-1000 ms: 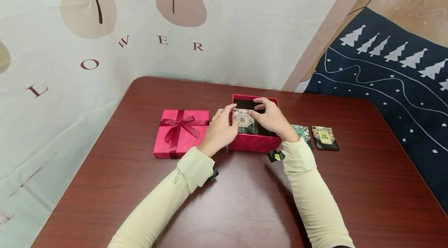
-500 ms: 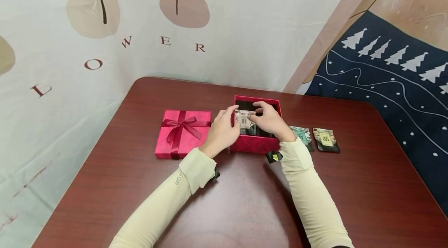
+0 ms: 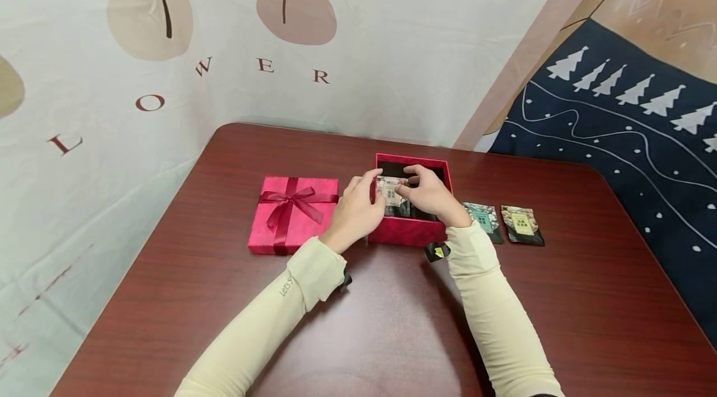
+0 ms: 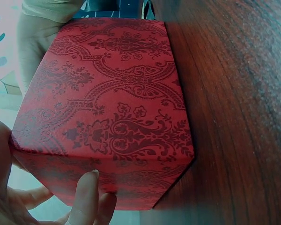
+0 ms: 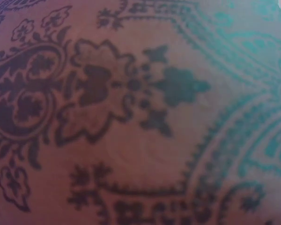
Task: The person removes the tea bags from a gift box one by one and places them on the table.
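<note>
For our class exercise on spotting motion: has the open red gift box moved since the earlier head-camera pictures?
No: the open red gift box sits unchanged relative to the table's far left corner.

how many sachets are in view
3: a pale-labelled sachet in the open red box, then a teal-labelled sachet and yellow-labelled sachet right of it; more may be hidden inside.
</note>
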### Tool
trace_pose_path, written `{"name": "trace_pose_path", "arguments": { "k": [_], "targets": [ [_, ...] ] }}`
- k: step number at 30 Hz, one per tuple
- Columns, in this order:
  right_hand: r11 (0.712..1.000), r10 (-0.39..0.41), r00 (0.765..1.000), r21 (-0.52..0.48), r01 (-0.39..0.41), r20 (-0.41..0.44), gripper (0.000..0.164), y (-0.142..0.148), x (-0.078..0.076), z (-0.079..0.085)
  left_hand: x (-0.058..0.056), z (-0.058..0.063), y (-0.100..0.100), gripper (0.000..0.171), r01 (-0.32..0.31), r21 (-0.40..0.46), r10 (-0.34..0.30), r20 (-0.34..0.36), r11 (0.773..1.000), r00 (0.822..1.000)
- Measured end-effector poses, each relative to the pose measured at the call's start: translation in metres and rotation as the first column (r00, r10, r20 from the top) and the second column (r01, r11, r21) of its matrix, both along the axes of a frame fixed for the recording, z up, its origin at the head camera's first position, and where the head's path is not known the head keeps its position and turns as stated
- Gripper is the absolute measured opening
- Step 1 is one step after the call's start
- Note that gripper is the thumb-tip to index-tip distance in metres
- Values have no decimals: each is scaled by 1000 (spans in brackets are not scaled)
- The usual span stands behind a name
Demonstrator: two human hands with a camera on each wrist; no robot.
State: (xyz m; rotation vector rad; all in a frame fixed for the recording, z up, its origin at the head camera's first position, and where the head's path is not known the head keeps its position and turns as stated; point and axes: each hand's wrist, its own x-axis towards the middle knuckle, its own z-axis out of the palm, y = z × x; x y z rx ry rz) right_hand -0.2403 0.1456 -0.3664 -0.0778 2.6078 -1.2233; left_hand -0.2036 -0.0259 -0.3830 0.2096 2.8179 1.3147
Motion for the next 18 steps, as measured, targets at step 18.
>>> {"name": "trace_pose_path", "arguments": {
  "k": [18],
  "targets": [
    [1000,-22,1000,-12,22,-1,59,2,1,-1,-1,-4,0,55,-3,5,3,-3,1000,1000]
  ]
}}
